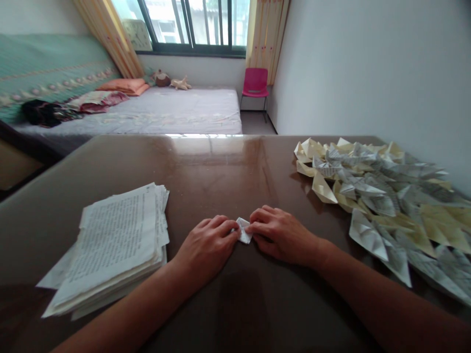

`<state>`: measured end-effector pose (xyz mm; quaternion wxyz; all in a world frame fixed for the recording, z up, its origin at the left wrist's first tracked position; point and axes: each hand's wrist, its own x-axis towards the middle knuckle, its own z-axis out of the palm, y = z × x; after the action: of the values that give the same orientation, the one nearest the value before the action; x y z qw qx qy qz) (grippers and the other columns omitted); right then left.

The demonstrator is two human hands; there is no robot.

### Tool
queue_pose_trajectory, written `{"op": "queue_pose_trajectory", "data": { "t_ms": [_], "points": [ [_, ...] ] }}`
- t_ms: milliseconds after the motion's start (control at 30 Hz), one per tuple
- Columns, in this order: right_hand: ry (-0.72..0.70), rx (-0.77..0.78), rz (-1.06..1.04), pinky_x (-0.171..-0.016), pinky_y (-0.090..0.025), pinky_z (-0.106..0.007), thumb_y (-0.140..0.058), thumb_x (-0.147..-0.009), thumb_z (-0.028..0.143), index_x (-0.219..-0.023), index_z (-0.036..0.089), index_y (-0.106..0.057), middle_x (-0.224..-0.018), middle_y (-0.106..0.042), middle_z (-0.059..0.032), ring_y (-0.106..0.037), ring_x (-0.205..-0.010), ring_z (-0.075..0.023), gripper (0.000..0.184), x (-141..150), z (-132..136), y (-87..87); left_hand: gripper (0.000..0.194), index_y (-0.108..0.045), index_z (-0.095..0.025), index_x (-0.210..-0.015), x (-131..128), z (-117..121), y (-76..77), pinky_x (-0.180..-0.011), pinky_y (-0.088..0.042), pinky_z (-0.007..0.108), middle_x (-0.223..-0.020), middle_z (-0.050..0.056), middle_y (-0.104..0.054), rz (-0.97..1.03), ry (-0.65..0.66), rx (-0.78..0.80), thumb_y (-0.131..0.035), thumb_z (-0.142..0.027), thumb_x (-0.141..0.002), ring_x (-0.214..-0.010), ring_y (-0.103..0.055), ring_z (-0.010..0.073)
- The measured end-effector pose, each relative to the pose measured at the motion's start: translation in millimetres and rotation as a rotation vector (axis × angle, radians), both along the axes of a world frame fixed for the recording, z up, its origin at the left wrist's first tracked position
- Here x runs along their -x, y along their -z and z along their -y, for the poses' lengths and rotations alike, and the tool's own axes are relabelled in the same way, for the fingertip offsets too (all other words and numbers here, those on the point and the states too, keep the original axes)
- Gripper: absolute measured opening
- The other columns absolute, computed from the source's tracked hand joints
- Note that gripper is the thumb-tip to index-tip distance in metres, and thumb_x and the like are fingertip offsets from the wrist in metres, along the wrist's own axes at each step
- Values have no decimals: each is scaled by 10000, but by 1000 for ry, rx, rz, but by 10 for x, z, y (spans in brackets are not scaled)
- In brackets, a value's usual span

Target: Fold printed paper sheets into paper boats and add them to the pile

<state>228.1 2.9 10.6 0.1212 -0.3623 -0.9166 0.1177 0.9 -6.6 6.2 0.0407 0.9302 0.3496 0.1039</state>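
Between my hands, low over the brown table, is a small folded paper (243, 231), white with faint print. My left hand (211, 240) pinches its left edge with thumb and fingers. From the other side my right hand (281, 233) grips the right edge, fingers curled and closed. The fingertips cover both ends of the paper, so only its middle shows. Left of my left hand lies a stack of printed sheets (114, 230) with uneven edges. A heap of folded paper boats (371, 186), some cream and some printed white, spreads to the right of my right hand.
The glossy brown table (206, 181) reaches forward towards a bed (198, 110) and reflects the window (198, 24). A pink chair (255, 83) stands beyond its far edge. A pale wall (368, 63) runs along the right side.
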Motion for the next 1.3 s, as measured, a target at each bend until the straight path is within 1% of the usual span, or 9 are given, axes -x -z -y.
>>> {"op": "queue_pose_trajectory", "data": {
  "t_ms": [167, 333, 433, 667, 767, 933, 1100, 1200, 1300],
  "points": [
    [-7, -52, -25, -767, -418, -292, -487, -944, 323, -1021, 305, -691, -956, -619, -35, -515, -868, -157, 218, 3, -26, 64, 251, -592, -181, -1127, -24, 67, -19, -853, -467, 403, -1141, 78, -650, -71, -17, -95, -527, -172, -884, -1017, -578, 251],
    [17, -42, -127, -792, -433, -297, -523, -930, 332, -1015, 293, -701, -937, -629, -37, -524, -875, -155, 202, 31, -42, 154, 232, -608, -191, -1117, -71, 102, 28, -836, -485, 384, -1177, 77, -642, -31, 17, -199, -487, -233, -924, -1034, -588, 246],
    [33, -14, -161, -807, -441, -299, -541, -920, 327, -1022, 281, -695, -942, -625, -36, -528, -892, -158, 191, 40, -38, 186, 251, -629, -164, -1088, -119, 159, 64, -787, -503, 371, -1074, 90, -683, -71, 21, -188, -486, -298, -930, -973, -618, 247],
    [201, 8, -191, -881, -441, -358, -579, -882, 279, -1209, 223, -573, -1092, -587, -75, -521, -1019, -201, 332, 120, 15, 237, 394, -552, -116, -1250, -201, 328, 129, -855, -489, 469, -1275, 215, -578, -169, -32, -84, -513, -319, -914, -1144, -566, 356],
    [233, -11, -137, -880, -432, -369, -541, -901, 304, -1141, 212, -593, -1051, -592, -73, -519, -1001, -208, 262, 182, 35, 239, 413, -552, -120, -1254, -233, 338, 106, -848, -500, 462, -1279, 225, -572, -246, -31, -98, -526, -336, -903, -1153, -561, 362],
    [290, -36, -127, -838, -428, -355, -544, -892, 370, -1019, 200, -598, -999, -595, -67, -523, -972, -214, 219, 226, 15, 225, 356, -611, -134, -1169, -262, 308, 89, -818, -529, 442, -1196, 202, -630, -250, -31, -150, -565, -330, -876, -1077, -605, 335],
    [255, 10, -214, -781, -425, -292, -581, -854, 318, -974, 202, -593, -965, -614, -38, -550, -901, -174, 168, 177, -42, 245, 193, -673, -253, -1027, -171, 213, 89, -770, -546, 356, -1096, 64, -684, -12, -13, -220, -551, -240, -878, -976, -631, 242],
    [259, 4, -255, -777, -416, -285, -591, -835, 277, -1013, 198, -589, -943, -634, -31, -561, -893, -170, 195, 182, -33, 255, 209, -693, -329, -1002, -123, 128, 73, -790, -522, 291, -1083, 10, -672, 129, -62, -84, -509, -299, -907, -970, -615, 179],
    [279, -18, -240, -803, -410, -316, -587, -840, 309, -1043, 196, -608, -996, -638, -61, -561, -951, -201, 233, 195, -11, 240, 234, -727, -292, -857, -141, 44, 73, -821, -498, 291, -1038, 16, -654, 215, -210, 130, -515, -386, -890, -944, -619, 171]
  ]
}}
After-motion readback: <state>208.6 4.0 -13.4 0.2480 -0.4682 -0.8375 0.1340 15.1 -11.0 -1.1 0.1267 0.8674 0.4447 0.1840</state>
